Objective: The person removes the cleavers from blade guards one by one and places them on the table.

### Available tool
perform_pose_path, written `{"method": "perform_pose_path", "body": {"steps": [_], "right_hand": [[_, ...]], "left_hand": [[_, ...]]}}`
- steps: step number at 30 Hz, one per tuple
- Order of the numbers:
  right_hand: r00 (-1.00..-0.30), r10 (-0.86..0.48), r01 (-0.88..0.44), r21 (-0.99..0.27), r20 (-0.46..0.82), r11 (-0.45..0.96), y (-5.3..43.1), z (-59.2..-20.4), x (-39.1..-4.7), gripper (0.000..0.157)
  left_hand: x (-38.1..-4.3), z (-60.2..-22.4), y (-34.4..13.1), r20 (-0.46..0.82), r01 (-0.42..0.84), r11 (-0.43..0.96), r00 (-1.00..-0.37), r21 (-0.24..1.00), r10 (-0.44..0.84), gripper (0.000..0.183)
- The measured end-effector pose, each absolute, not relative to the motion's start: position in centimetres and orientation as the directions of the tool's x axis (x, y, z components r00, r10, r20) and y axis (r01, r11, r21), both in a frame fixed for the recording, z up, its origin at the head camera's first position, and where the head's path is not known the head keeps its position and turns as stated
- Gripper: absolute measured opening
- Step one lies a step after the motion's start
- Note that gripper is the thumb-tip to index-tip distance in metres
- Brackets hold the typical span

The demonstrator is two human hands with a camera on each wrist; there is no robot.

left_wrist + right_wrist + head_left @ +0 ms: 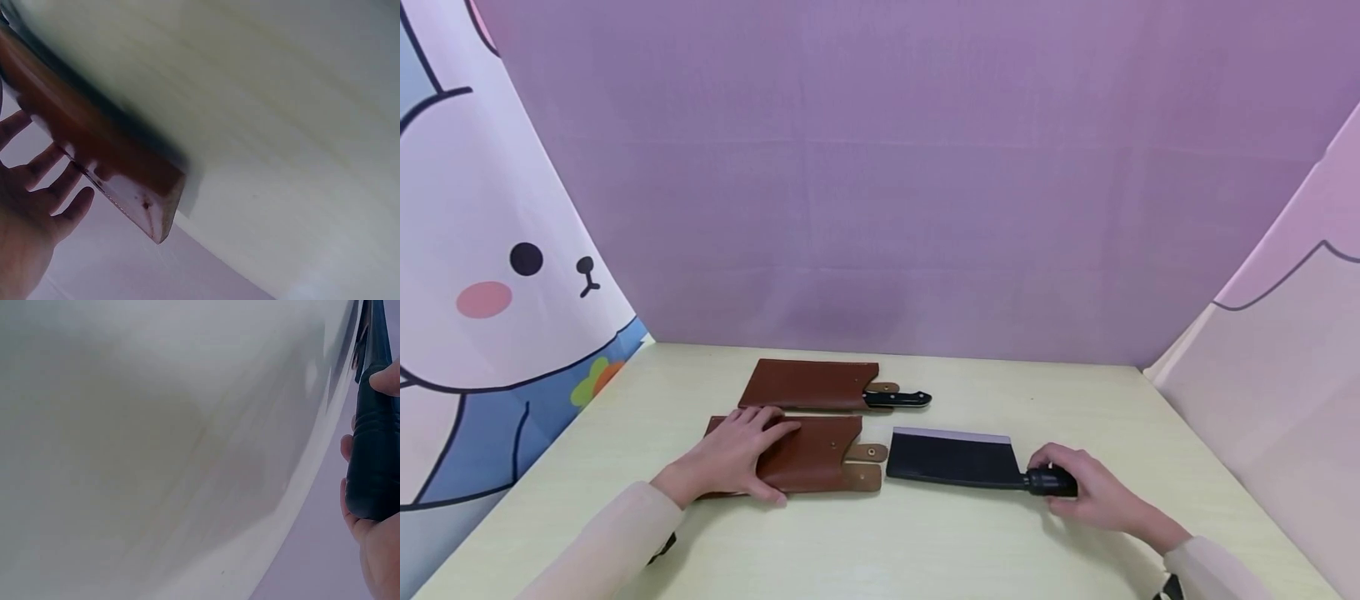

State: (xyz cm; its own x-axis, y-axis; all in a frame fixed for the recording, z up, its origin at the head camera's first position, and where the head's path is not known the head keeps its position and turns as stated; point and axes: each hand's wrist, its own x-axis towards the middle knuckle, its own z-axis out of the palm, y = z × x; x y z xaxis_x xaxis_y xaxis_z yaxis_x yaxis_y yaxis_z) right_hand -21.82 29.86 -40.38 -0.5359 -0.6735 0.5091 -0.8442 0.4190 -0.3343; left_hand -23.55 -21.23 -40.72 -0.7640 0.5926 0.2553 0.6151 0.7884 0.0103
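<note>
A black cleaver (952, 458) with a pale strip along its far edge points left. Its dark ridged handle (374, 450) is gripped by my right hand (1093, 492), thumb and fingers around it. Whether the blade touches the table cannot be told. To the left of the blade lies a brown leather sheath (812, 454), with two tan straps at its right end. Across this sheath rests my left hand (737, 454), fingers spread and thumb toward the near edge. In the left wrist view, the loosely extended fingers (65, 187) are against the sheath's side.
Behind the near sheath lies a second brown sheath (808, 383), a black riveted knife handle (898, 400) sticking out of its right end. Both stand on a pale table (970, 550). A purple backdrop (880, 208) rises behind, with printed cloths at left and right.
</note>
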Motion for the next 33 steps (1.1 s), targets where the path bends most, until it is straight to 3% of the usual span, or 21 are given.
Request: {"method": "perform_pose_path", "body": {"steps": [33], "right_hand": [[-0.586,-0.673,-0.808,-0.387,0.452,0.443,32.6,-40.3,-21.3,0.057]], "left_hand": [[-24.1,-40.3,-20.5,0.208,0.647,0.762,-0.745,-0.002,0.633,0.099]]}}
